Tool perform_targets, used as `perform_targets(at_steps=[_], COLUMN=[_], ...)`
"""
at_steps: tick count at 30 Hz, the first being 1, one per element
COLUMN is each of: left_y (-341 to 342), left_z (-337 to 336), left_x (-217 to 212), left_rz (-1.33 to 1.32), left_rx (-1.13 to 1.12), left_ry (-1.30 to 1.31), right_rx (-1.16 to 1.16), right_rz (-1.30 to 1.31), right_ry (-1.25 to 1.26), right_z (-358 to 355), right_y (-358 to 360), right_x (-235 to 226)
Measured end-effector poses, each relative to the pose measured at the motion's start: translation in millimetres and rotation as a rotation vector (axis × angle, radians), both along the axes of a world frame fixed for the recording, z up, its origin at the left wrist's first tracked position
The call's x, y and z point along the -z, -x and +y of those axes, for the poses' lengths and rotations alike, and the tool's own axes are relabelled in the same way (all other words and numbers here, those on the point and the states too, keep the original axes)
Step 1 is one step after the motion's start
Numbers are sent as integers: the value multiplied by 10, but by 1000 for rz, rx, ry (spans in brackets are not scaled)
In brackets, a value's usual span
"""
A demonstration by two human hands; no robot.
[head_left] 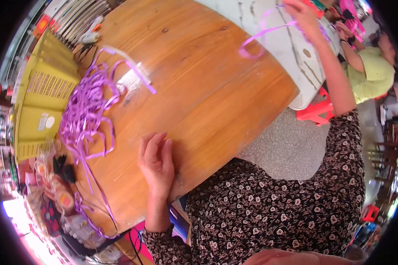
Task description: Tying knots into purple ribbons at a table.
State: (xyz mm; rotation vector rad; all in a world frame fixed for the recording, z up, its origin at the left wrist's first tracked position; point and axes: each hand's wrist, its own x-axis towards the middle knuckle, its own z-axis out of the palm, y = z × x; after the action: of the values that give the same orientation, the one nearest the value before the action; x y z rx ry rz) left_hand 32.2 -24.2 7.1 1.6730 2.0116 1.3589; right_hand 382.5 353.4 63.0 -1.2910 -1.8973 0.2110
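Observation:
My right hand is stretched far out to the upper right, over the white marbled table. Its fingers are closed on a purple ribbon, which loops down toward the corner of the wooden table. The picture's top edge partly hides the fingertips. Down at the near part of the wood, my left hand hovers or rests with loosely bent fingers and holds nothing. To its left lies a tangled heap of purple ribbon, with strands trailing toward the near edge.
A yellow plastic basket stands on its side behind the heap. A glue gun lies at the far left. Bagged items crowd the near left. Beyond the white table are a red stool and another person in yellow-green.

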Motion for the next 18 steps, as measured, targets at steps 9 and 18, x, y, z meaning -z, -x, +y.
perform_targets(at_steps=[9, 18], left_y=[58, 201], left_z=[-2, 227], left_x=[143, 123], left_rz=[28, 127], left_rx=[28, 107], left_ry=[-88, -143], right_rx=[-148, -867], right_rz=[-79, -100], right_ry=[-96, 56], right_z=[-233, -1296], right_y=[458, 2158], right_x=[61, 42])
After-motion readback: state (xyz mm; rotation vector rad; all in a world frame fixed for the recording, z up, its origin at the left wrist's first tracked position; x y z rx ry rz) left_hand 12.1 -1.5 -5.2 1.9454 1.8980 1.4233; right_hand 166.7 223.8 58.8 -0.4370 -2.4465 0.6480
